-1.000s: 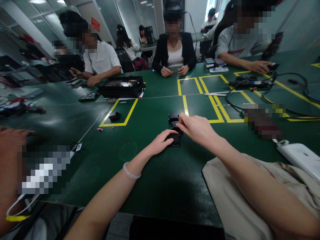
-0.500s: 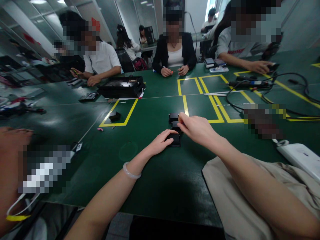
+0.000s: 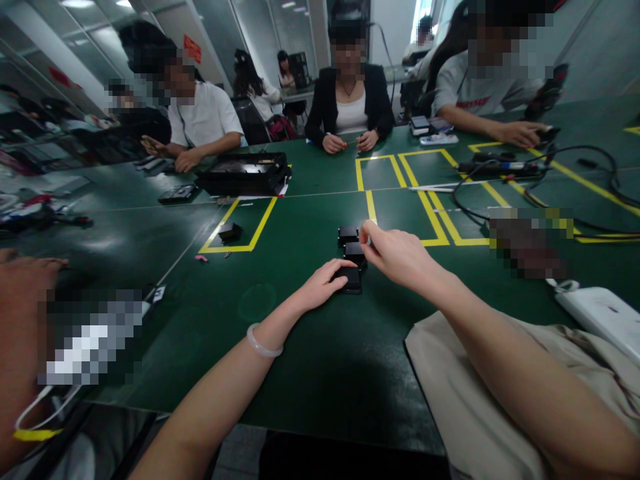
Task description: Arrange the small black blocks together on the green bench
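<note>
Three small black boxy parts stand in a rough column on the green table. My left hand (image 3: 325, 283) holds the nearest black block (image 3: 353, 283), with its thumb on the near side and its fingers over the far edge. Just beyond is the middle black block (image 3: 355, 251). My right hand (image 3: 395, 253) is curled closed at that block's right side, its fingertips pinched; whatever lies between them is hidden. Farthest of the three, the back black block (image 3: 348, 234) sits untouched by either hand.
Another black block (image 3: 229, 232) lies left, by a yellow-taped outline. Behind it is a long black tray (image 3: 243, 175). Cables (image 3: 520, 167) and a white power bank-like device (image 3: 603, 313) are on the right. Several people sit around the table (image 3: 310, 360); a neighbour's arm (image 3: 23, 320) is at left.
My right hand has drawn slightly to the right, showing more of the middle block. My left hand stays in place on the nearest block.
</note>
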`<state>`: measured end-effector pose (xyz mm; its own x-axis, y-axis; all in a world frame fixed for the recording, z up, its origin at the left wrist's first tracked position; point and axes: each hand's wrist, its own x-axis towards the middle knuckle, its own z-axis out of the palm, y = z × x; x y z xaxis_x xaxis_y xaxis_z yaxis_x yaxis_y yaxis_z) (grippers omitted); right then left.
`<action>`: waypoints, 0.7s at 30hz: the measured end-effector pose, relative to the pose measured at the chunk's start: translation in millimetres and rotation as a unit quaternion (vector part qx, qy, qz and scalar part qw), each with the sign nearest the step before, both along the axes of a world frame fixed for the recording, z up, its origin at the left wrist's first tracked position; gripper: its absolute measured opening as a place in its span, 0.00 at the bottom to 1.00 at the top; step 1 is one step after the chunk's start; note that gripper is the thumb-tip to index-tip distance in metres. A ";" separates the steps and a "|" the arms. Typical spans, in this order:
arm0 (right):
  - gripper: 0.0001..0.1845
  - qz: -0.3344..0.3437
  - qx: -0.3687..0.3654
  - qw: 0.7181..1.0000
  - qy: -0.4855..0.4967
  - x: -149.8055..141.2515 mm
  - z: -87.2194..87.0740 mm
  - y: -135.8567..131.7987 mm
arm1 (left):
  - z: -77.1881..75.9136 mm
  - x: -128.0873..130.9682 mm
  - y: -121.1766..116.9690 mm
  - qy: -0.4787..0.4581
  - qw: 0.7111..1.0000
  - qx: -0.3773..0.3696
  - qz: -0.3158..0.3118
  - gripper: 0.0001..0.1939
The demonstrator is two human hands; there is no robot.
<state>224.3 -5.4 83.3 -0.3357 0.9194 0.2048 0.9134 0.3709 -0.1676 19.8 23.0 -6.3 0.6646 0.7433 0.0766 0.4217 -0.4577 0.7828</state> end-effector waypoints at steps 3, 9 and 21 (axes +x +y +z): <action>0.10 0.013 -0.013 0.999 0.031 0.7 0.4 0.0 | 0.7 0.3 -0.2 -0.001 1.000 0.000 0.001 0.17; 0.11 0.001 -0.018 1.000 0.007 -2.1 1.3 -0.2 | -0.7 0.2 0.3 -0.002 1.000 0.007 -0.001 0.17; 0.11 0.001 -0.016 1.000 0.013 -1.3 -0.6 0.7 | -1.7 0.0 0.3 -0.003 1.000 0.009 0.000 0.17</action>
<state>223.0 -4.7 82.7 -0.3328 0.9247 0.1850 0.9076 0.3673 -0.2033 19.8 23.3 -8.0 0.6636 0.7422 0.0938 0.4180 -0.4718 0.7764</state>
